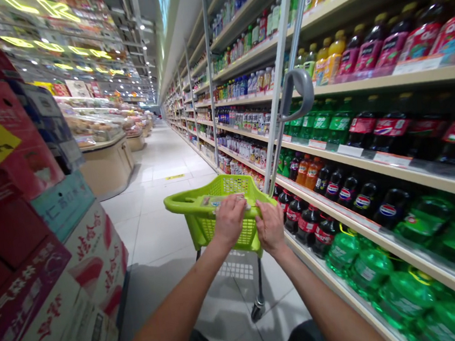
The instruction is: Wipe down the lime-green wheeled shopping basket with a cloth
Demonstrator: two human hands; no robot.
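Head view: right hand [271, 225] is gripping the near rim of the green cart [201, 230], apparently for steadying, while left hand [229, 222] is bunching narrow beside it; cannot tell whether it is holding rim or pack [210, 200], which is lying by that rim. Cart is standing between boxes [96, 233] and shelves [331, 151], where bottles [389, 124] are facing outward, presumably for label reading.

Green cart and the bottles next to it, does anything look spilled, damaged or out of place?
Nothing stands out: the green cart sits upright on the tiled floor, left hand and right hand at its rim, and the bottles line the shelves.
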